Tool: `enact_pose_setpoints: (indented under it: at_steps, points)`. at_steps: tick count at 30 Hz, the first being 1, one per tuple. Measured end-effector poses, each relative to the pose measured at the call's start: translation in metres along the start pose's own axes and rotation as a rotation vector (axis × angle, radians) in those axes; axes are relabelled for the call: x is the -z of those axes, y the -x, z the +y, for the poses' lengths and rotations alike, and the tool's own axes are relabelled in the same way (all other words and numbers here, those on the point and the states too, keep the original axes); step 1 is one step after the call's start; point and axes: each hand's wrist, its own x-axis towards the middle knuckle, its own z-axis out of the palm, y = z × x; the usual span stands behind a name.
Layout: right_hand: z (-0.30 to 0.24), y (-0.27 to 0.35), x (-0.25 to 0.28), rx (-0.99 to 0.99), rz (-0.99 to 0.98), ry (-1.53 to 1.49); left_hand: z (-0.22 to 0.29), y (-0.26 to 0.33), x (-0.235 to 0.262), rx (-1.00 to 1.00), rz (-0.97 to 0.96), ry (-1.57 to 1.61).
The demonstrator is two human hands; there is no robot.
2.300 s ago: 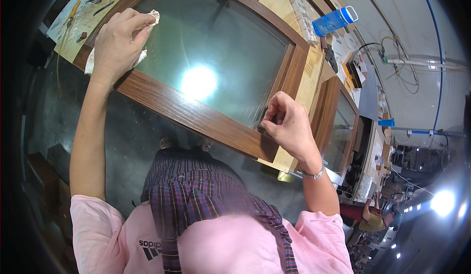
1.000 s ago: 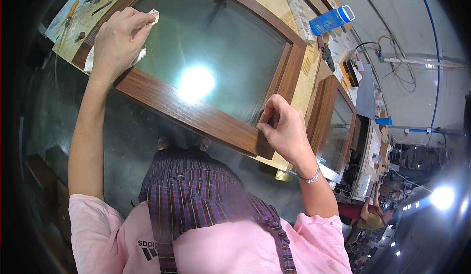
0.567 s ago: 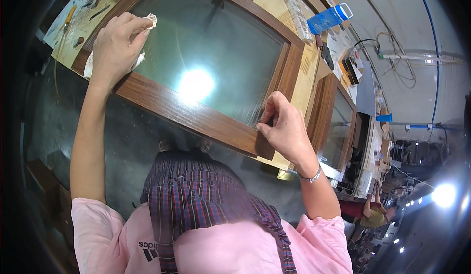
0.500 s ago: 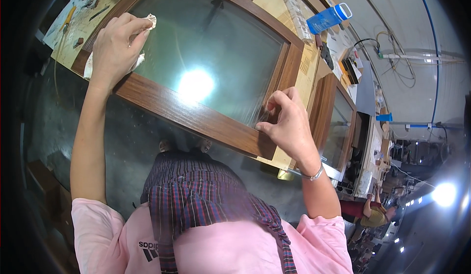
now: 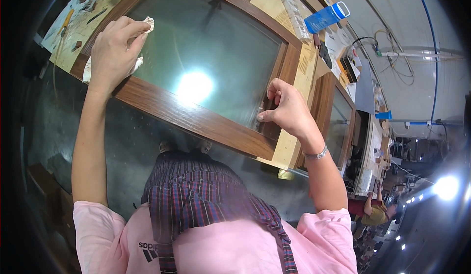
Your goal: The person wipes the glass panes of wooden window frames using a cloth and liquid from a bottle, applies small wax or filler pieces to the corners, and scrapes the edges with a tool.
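A wooden framed glass panel lies in front of me, its dark brown frame [image 5: 196,119] around a greenish glass pane [image 5: 216,53] with a bright light reflected in it. My left hand [image 5: 115,53] is closed on a crumpled white cloth [image 5: 148,24] over the left part of the panel; part of the cloth sticks out below the palm. At the pane's near right corner, my right hand [image 5: 289,108] is closed in a pinch, with curled fingers and the thumb tip at the glass edge. Whatever it pinches is too small and clear to make out.
Beneath the panel is a pale wooden worktable [image 5: 294,146]. A blue bottle [image 5: 324,18] stands beyond the frame's far right corner. A second framed panel [image 5: 338,122] is to the right. An orange-handled tool [image 5: 67,19] lies at far left. A person [image 5: 373,210] is in the distance.
My right hand has shifted slightly up along the pane's right edge, away from the near corner. My left hand and the cloth have hardly moved.
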Motion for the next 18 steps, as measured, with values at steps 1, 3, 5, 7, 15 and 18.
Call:
enact_pose_setpoints:
  at_steps: [1,3,5,7,15,18]
  points:
    - [0.003,-0.002,-0.001,0.001,0.004,-0.007,0.0,0.0,0.0,0.003,-0.004,0.004]
    - [0.012,-0.008,-0.003,-0.02,0.021,-0.046,0.0,0.0,0.0,-0.007,0.002,-0.002]
    - [0.021,-0.013,-0.006,-0.066,0.05,-0.112,-0.001,0.0,-0.001,-0.011,0.003,0.001]
    - [0.025,-0.016,-0.008,-0.099,0.107,-0.148,-0.002,-0.001,-0.001,-0.006,0.001,0.01]
    - [0.021,-0.009,-0.005,0.046,0.085,-0.07,-0.003,0.0,-0.003,-0.013,0.003,0.004]
    - [0.02,-0.014,-0.004,-0.015,0.048,-0.089,-0.002,0.0,-0.003,-0.002,0.006,0.005]
